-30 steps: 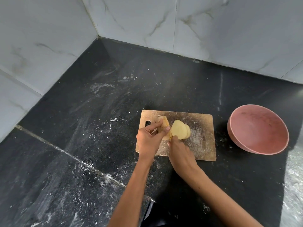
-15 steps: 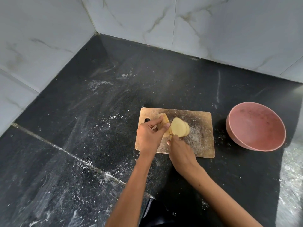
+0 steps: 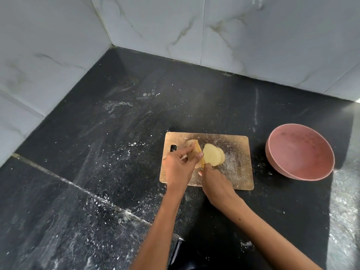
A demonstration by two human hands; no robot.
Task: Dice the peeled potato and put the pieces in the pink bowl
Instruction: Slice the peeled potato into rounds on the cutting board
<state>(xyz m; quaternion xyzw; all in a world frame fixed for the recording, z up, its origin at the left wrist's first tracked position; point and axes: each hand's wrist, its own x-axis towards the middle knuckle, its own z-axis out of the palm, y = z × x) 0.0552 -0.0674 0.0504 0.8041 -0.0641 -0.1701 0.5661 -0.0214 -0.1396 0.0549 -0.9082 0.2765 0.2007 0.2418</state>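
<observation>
A wooden cutting board [image 3: 236, 172] lies on the black counter. On it my left hand [image 3: 180, 166] grips the uncut part of the peeled potato [image 3: 190, 144], thumb and fingers curled round it. My right hand [image 3: 216, 182] grips a knife [image 3: 200, 154] whose thin blade stands in the potato, between that part and several cut slices [image 3: 213, 156] that lean to the right. Most of the knife's handle is hidden in my fist. The pink bowl [image 3: 301, 152] stands to the right of the board, with nothing visible inside.
The black stone counter [image 3: 116, 152] is dusted with white specks and has a seam running diagonally at the left. Marble-tiled walls [image 3: 233, 36] close the corner behind and to the left. A dark object [image 3: 187, 256] shows between my forearms at the bottom edge.
Both hands stay at the potato; the blade sits in nearly the same place. The view has shifted slightly.
</observation>
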